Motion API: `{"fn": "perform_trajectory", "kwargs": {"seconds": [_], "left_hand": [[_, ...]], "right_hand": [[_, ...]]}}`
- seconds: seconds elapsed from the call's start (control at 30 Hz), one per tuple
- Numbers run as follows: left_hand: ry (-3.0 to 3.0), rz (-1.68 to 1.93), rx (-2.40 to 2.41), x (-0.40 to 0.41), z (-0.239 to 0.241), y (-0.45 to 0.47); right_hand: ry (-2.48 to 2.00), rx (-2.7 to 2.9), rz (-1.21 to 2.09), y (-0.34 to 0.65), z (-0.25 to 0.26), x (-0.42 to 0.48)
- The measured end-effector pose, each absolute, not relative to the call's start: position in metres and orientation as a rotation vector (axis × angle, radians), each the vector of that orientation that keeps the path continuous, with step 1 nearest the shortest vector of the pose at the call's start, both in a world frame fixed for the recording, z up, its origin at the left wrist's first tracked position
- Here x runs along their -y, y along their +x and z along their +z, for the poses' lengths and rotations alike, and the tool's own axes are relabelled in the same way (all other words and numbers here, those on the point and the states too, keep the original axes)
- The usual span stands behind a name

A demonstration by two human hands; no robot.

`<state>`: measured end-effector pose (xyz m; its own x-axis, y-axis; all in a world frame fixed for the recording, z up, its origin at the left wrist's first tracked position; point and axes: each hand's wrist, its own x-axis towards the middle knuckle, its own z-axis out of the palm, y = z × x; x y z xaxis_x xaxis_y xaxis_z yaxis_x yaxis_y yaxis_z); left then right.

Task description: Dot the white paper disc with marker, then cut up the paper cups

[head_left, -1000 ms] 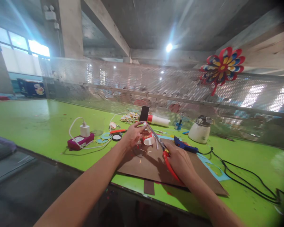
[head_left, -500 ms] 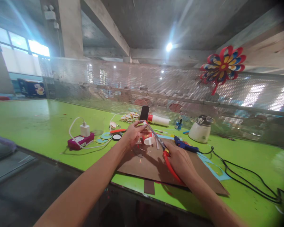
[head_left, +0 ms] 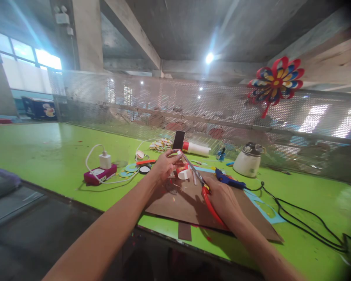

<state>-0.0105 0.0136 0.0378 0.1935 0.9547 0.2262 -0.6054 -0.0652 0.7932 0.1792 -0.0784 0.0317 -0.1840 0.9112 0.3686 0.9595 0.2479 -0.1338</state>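
Observation:
Red-handled scissors (head_left: 199,178) are in my right hand (head_left: 222,197), which is closed around the handles. Their blades point up and left, with the tips at a small white piece (head_left: 179,153) pinched in the fingers of my left hand (head_left: 164,166). Just under those fingers is a red and white paper cup (head_left: 183,173), its white opening towards me. Whether the left hand also grips the cup, I cannot tell. Below both hands lies a brown board (head_left: 181,207) with small paper scraps on it.
A blue glue gun (head_left: 231,180) with a black cord lies right of the hands, near a cream-coloured pot (head_left: 247,162). Stacked paper cups (head_left: 198,149) and a dark upright panel (head_left: 179,139) stand behind. To the left sit a magenta power strip (head_left: 100,174) and pale discs (head_left: 130,168).
Almost nothing differs. Both hands, the scissors and the small white piece keep nearly the same positions, with only a very slight shift.

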Motion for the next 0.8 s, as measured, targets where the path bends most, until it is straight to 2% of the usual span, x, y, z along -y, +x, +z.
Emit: {"fn": "perform_trajectory", "kwargs": {"seconds": [0.5, 0.8], "left_hand": [[0.957, 1.366, -0.465, -0.0111, 0.0412, -0.0111], [0.944, 1.371, -0.452, -0.0189, 0.0381, -0.0103]], "right_hand": [[-1.673, 2.118, -0.106, 0.1795, 0.0283, 0.077], [-1.653, 2.116, -0.182, 0.1785, 0.0303, 0.0795]]}}
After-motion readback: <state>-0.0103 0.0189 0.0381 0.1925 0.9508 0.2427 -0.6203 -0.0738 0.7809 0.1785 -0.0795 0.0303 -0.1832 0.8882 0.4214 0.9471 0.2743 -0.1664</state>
